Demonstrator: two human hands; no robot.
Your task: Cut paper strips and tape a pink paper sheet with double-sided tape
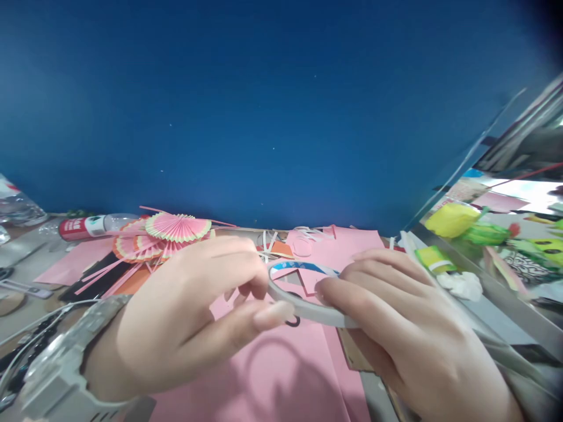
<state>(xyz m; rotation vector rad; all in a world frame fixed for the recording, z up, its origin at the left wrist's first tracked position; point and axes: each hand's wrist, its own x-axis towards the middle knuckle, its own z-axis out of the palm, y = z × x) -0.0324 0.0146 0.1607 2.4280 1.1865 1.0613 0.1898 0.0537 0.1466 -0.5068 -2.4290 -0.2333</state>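
A narrow white roll of tape (325, 315) with a blue-printed inner core is held up above pink paper (281, 363). My right hand (404, 316) grips its right side, fingers over the rim and thumb mostly hidden below. At the left edge of the roll, my left hand (197, 310) has its thumb tip and curled index finger closed on the rim. The other left fingers are bent behind. A light grey watch is on my left wrist. Under the roll, part of a dark scissor-like handle (294, 320) shows; the rest is hidden.
Pink folded paper fans (176, 231) lie at the back left beside a bottle with a red label (79, 228). Paper strips (270, 243) are scattered behind the roll. A blue partition (272, 117) rises at the back. To the right, a box holds yellow and green packets (453, 220).
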